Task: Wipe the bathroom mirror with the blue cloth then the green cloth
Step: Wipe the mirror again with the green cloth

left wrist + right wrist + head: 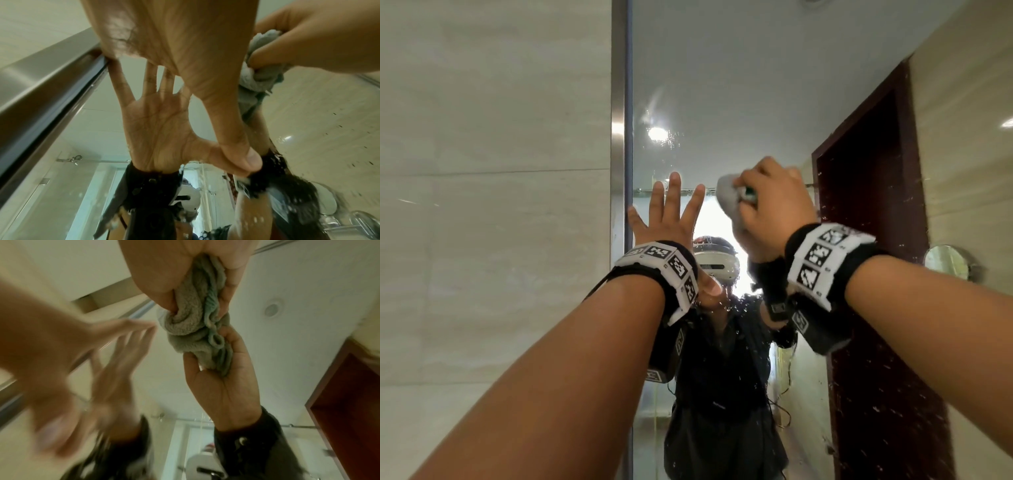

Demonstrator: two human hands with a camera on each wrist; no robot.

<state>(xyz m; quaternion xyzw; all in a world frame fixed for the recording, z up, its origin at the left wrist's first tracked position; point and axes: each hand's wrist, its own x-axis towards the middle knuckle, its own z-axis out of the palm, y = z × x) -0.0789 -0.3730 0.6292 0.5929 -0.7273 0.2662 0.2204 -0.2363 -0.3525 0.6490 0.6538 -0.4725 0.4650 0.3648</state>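
Observation:
The bathroom mirror (pixel 739 102) fills the wall ahead, speckled with water drops. My left hand (pixel 671 219) lies flat on the glass near the mirror's left edge, fingers spread and straight; the left wrist view shows that left hand (pixel 174 32) meeting its own reflection. To its right, my right hand (pixel 774 205) grips a bunched pale grey-blue cloth (pixel 727 195) with a teal edge and presses it on the glass. In the right wrist view the cloth (pixel 191 305) is crumpled inside the right hand (pixel 164 264). No second cloth is in view.
A brushed metal frame (pixel 619 137) borders the mirror on the left, with a beige tiled wall (pixel 482 171) beyond it. The glass reflects me, a dark red door (pixel 866 240) and a small round mirror (pixel 947 262).

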